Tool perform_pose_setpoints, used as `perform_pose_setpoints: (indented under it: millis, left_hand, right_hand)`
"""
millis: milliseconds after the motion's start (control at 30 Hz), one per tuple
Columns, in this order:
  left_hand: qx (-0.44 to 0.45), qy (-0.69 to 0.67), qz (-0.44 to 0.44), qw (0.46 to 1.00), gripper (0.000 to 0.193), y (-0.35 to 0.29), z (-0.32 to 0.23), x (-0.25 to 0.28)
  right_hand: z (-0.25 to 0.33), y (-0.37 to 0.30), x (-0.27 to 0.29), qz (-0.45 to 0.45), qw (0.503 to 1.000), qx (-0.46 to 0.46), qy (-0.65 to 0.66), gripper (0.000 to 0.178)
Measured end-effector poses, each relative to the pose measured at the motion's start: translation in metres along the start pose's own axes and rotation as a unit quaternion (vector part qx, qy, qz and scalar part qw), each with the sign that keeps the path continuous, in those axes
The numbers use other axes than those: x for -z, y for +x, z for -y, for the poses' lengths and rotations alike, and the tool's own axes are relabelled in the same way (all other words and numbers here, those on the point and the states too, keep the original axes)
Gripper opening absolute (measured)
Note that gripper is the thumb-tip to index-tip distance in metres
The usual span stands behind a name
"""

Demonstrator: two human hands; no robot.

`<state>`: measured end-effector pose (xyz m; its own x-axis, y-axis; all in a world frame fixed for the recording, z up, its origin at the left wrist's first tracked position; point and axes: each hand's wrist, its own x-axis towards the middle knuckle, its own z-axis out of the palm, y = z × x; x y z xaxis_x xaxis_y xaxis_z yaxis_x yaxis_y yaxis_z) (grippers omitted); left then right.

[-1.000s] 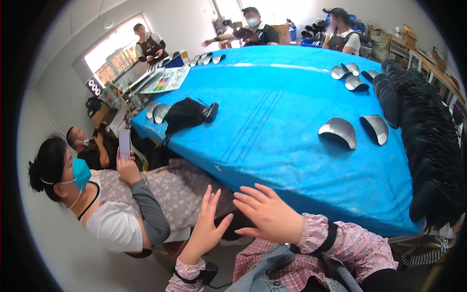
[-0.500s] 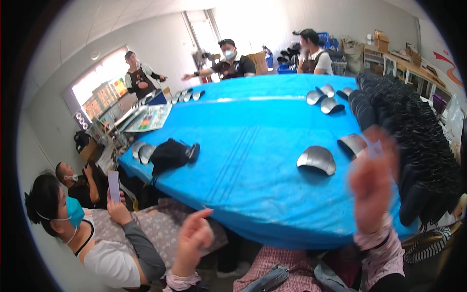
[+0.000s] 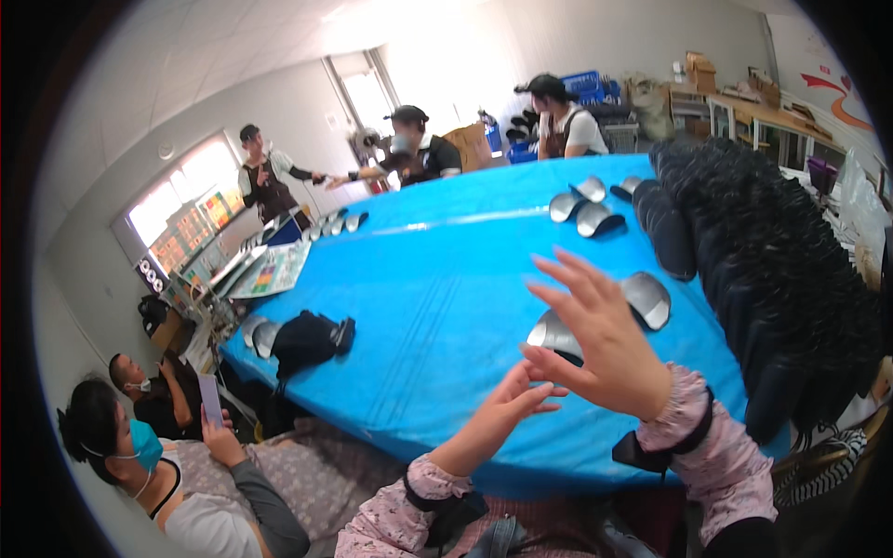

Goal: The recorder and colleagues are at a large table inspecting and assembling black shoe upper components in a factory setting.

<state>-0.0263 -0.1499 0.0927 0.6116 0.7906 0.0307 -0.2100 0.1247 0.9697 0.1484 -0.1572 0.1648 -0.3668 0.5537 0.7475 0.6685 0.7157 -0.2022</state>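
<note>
Above the near part of the blue-covered table [image 3: 400, 279] my two hands are close together. My right hand [image 3: 614, 353] is raised with its fingers spread, and nothing shows in it. Just left of it, my left hand [image 3: 498, 423] has its fingers stretched toward my right thumb; the fingertips of the two hands overlap in view, and I cannot tell whether they touch. Behind my right hand lies a curved silver-grey, brim-shaped piece [image 3: 555, 333], partly hidden. A second curved silver-grey piece [image 3: 648, 299] rests to its right.
Rows of stacked black caps [image 3: 753, 251] line the right side. More curved pieces [image 3: 595, 219] lie farther back. A black cloth bundle [image 3: 310, 342] is at the left edge. Beside me sits a person [image 3: 209, 493] holding a phone [image 3: 211, 400]; several other people are around the table.
My hands have come together from wide apart: the right moved left and spread its fingers, the left moved right. The view has shifted slightly. Two people at the far side now reach toward each other.
</note>
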Motion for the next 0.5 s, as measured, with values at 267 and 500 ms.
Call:
perform_pose_setpoints:
  millis: [267, 500]
  left_hand:
    - [0.188, -0.126, -0.071, 0.971, 0.037, 0.090, 0.050, 0.032]
    - [0.151, -0.101, -0.096, 0.979, 0.042, 0.161, 0.052, 0.070]
  right_hand:
    - [-0.131, -0.096, -0.091, 0.008, 0.964, -0.245, -0.107, 0.085]
    - [-0.123, -0.083, -0.097, 0.022, 0.962, -0.271, 0.026, 0.080]
